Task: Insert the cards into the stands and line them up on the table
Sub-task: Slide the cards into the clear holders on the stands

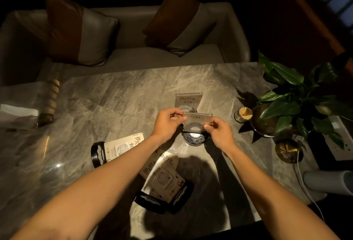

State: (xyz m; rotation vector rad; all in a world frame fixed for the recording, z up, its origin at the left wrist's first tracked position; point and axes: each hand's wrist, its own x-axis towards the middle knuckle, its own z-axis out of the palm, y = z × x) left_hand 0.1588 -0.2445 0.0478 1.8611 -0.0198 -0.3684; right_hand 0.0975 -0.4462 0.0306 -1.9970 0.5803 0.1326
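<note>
Right now both hands hold one clear card (197, 123) upright over a dark round stand (194, 138) near the middle of the marble tabletop (114, 94). The left hand (168, 123) pinches the card's left edge between thumb and fingers, and the right hand (219, 130) pinches its right edge the same way; the card's lower edge sits at the stand's top, though whether it is seated in the slot cannot be told. Just behind it, a second card (188, 101) stands upright. Closer to the person, a printed card with its black base (122, 147) lies flat under the left forearm, and more cards and black bases (162, 184) lie overlapping between the two arms. At the tabletop's right edge stand a potted plant (286, 96) and a cup of toothpicks (243, 114).
</note>
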